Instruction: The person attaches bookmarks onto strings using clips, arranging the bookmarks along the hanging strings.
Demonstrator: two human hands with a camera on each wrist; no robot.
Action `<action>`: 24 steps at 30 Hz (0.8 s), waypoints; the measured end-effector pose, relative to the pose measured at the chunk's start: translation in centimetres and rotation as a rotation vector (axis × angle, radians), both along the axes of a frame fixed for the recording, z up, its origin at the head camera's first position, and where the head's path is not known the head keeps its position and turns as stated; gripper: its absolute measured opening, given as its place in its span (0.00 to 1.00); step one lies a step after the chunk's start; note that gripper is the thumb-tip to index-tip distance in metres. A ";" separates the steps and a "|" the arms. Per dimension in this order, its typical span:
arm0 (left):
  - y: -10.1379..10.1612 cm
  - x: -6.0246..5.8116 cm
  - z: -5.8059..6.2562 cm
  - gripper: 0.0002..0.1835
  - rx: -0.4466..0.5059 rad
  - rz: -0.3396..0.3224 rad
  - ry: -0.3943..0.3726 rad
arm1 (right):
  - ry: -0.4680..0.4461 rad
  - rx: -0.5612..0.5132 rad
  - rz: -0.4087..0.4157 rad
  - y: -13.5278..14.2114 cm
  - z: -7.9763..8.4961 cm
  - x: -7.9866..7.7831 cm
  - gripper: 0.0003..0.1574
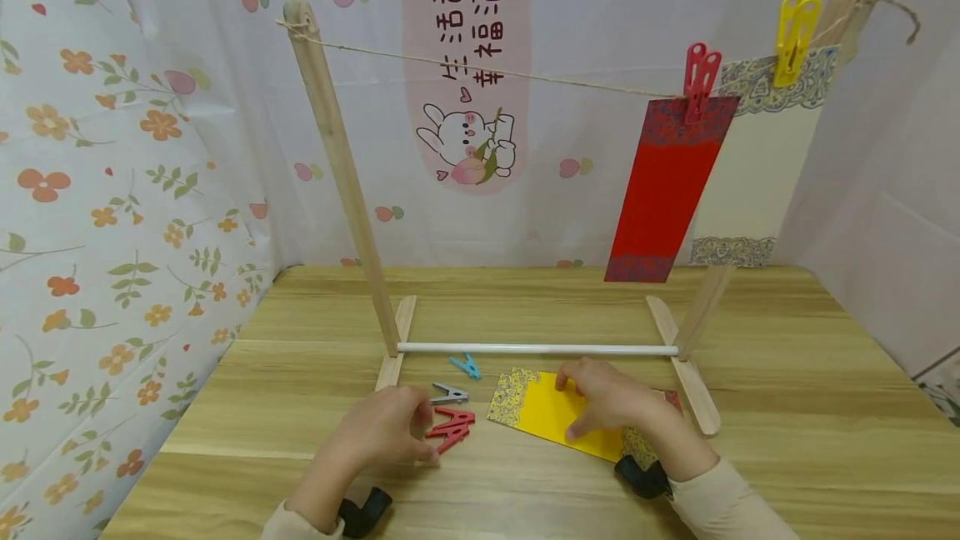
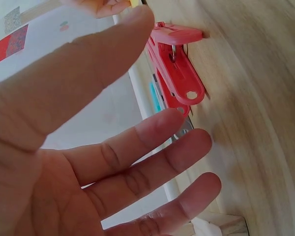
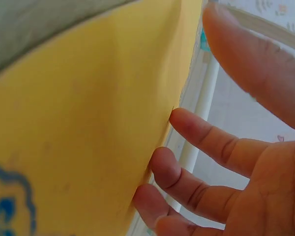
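My left hand [image 1: 386, 430] hovers just left of two red clothespins [image 1: 452, 429], thumb and fingers spread apart around nothing. In the left wrist view the red clothespins [image 2: 179, 66] lie beyond the gap between thumb and fingertips. A grey clothespin [image 1: 450, 394] and a light blue one [image 1: 467, 367] lie farther back. My right hand [image 1: 609, 397] is over a yellow card [image 1: 543, 415] with patterned ends, lying on the table. Its fingertips touch the card's far edge; the thumb stands apart from them, as the right wrist view shows. Part of another card [image 1: 672, 398] with a red edge shows beneath.
A wooden stand has a left post [image 1: 341, 165], a white crossbar [image 1: 536, 349] and a sagging string [image 1: 487, 71]. From it hang a red card [image 1: 667, 198] on a red clothespin [image 1: 700, 83] and a cream card [image 1: 750, 177] on a yellow clothespin [image 1: 795, 40].
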State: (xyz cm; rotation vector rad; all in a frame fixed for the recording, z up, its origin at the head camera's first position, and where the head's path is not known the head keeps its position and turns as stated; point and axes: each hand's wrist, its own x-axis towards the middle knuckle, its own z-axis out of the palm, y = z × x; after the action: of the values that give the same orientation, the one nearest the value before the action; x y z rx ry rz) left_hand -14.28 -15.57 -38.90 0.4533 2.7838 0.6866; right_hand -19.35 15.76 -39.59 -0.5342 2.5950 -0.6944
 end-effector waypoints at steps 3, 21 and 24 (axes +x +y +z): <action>0.2 0.1 -0.1 0.22 -0.013 0.012 -0.007 | 0.001 0.050 -0.003 -0.2 0.1 0.3 0.39; 0.4 0.0 -0.9 0.19 -0.075 -0.003 0.059 | 0.043 0.153 0.004 -0.6 0.0 1.1 0.47; 0.2 -0.1 -0.8 0.18 -0.047 -0.008 0.040 | 0.054 0.147 0.008 -0.5 0.0 1.0 0.44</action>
State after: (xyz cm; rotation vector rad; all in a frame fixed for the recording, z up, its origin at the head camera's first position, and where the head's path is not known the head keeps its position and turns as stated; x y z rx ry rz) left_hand -14.40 -15.37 -39.70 0.4740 2.8272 0.6153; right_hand -18.39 15.24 -39.61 -0.5242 2.6660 -0.4877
